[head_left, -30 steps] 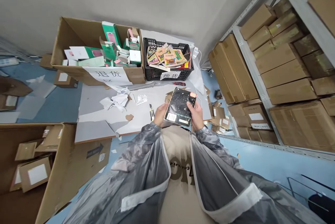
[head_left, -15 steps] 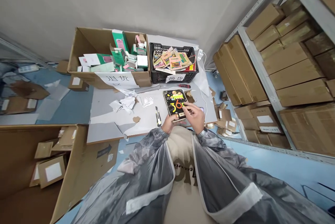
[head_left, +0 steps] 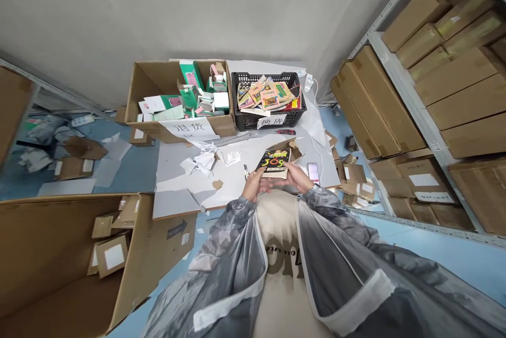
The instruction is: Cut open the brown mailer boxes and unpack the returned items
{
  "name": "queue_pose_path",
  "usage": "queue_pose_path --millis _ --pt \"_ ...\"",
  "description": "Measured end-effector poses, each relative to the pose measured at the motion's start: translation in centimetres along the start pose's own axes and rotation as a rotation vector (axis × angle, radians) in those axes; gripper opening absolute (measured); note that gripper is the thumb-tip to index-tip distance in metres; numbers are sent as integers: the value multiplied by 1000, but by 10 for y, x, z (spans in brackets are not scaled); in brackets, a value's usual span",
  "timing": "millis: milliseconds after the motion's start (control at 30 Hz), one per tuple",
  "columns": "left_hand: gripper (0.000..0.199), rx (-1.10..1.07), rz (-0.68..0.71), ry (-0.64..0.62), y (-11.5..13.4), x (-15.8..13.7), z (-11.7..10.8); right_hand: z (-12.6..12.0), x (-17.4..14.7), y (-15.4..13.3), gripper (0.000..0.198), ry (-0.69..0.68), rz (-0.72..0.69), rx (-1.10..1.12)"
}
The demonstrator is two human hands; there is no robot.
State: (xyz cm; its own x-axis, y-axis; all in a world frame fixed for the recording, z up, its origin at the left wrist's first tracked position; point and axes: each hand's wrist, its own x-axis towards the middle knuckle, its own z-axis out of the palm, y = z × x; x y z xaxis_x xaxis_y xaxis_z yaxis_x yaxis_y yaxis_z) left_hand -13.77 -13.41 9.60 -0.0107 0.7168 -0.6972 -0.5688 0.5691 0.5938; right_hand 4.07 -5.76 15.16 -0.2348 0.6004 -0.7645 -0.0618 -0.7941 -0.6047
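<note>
A thick black book [head_left: 275, 163] with "365" in bright figures on its cover is held tilted above the table's near edge. My left hand [head_left: 254, 184] grips its left lower corner, thumb on top and fingers beneath. On the opposite side my right hand [head_left: 297, 176] closes round the right lower corner. The page edges face me. Partly hidden behind my left hand is a utility knife [head_left: 246, 171]. A phone [head_left: 313, 172] with a lit screen lies right of my right hand. Crumpled white paper [head_left: 201, 163] and a clear plastic scrap [head_left: 233, 157] lie to the left.
A cardboard box [head_left: 144, 128] of green-and-white cartons and a black crate [head_left: 241, 123] of booklets stand at the table's back. A red-black tool [head_left: 285, 132] lies before the crate. A large carton [head_left: 136, 232] is at the left, shelving with boxes [head_left: 429, 132] at the right.
My right hand has moved from over the cover to the book's right edge. The book now tilts, showing its page edges. The phone has come into fuller view, and the camera has shifted.
</note>
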Motion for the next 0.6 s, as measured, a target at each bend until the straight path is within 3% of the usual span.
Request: queue_pose_path --millis 133,233,333,467,533,600 --pt "54 37 -90 8 -2 3 6 -14 2 -1 30 -96 111 -47" --pt "52 60 -47 22 17 9 17 -17 6 -14 25 -199 66 -26" --pt "52 69 94 18 58 22 35 -12 16 -49 22 -281 -96 12" --pt "64 90 350 4 133 53 67 -5 41 -115 35 -294 -428 58" --pt "79 110 380 2 162 72 80 -13 61 -141 44 -215 -569 63" --pt "92 128 320 30 172 91 84 -31 83 -154 49 -90 -599 32"
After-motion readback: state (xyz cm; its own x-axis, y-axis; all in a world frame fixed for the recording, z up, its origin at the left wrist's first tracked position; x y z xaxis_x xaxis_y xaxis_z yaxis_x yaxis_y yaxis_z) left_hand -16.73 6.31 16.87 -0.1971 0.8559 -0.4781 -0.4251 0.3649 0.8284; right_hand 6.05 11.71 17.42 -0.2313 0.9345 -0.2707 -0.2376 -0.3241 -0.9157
